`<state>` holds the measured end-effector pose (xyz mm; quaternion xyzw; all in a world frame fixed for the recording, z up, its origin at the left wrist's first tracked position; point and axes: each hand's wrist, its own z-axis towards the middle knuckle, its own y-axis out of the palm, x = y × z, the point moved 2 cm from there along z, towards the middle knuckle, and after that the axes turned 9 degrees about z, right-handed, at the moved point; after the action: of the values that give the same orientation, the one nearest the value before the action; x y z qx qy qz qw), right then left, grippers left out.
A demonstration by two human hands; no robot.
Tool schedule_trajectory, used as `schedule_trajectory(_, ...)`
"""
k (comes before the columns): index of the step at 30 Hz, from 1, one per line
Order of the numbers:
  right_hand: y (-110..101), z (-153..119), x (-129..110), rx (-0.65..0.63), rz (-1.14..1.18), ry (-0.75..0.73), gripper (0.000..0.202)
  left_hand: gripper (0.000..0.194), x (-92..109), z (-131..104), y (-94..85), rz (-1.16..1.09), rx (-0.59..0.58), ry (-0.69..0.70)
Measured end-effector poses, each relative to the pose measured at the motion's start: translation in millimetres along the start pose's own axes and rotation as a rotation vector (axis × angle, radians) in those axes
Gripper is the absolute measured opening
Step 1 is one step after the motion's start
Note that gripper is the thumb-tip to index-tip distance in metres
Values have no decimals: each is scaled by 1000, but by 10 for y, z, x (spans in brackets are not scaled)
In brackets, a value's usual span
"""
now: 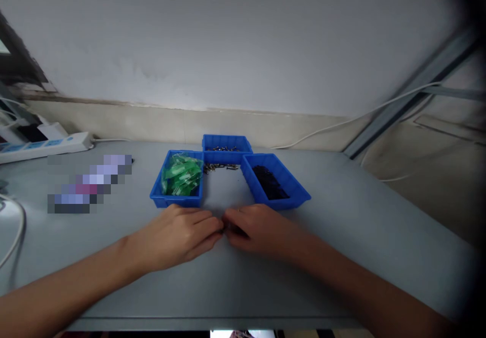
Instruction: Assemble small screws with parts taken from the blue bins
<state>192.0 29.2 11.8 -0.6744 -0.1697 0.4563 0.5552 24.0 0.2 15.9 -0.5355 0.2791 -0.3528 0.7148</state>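
Note:
My left hand [186, 234] and my right hand [256, 229] meet at the fingertips just in front of the blue bins, fingers closed. Whatever lies between the fingertips is small, dark and too hidden to name. Behind my left hand, a blue bin [160, 203] holds green pieces in clear plastic bags [183, 175]. Behind my right hand, another blue bin [296, 188] contains dark pieces [269, 182]. A third blue bin [228, 157] at the back has small metal screws in it, and more screws [220, 167] lie loose on the table before it.
The grey table [182, 297] reaches back to the wall. A white power strip [45, 146] with plugs stands at the far left, near a blurred-out object [91, 182]. White cables run along the left and behind. A metal frame bar [402, 92] slants at the right.

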Motion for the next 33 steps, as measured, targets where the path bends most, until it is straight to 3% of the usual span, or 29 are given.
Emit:
schedule_trajectory(6, -46, -41, -30, 112, -50, -93, 8, 15, -32, -4, 14, 12, -54, -118)
schedule_trajectory(12, -29, -45, -50, 145, -68, -178, 12, 15, -31, -4, 28, -12, -142, -129)
schedule_trajectory(25, -37, -16, 25, 107, -81, -11, 6, 16, -44, -5, 7, 82, -54, -197)
schedule_trajectory(33, -46, -37, -30, 143, -110, -151, 19, 19, -48, 0, 65, 60, -80, -159)
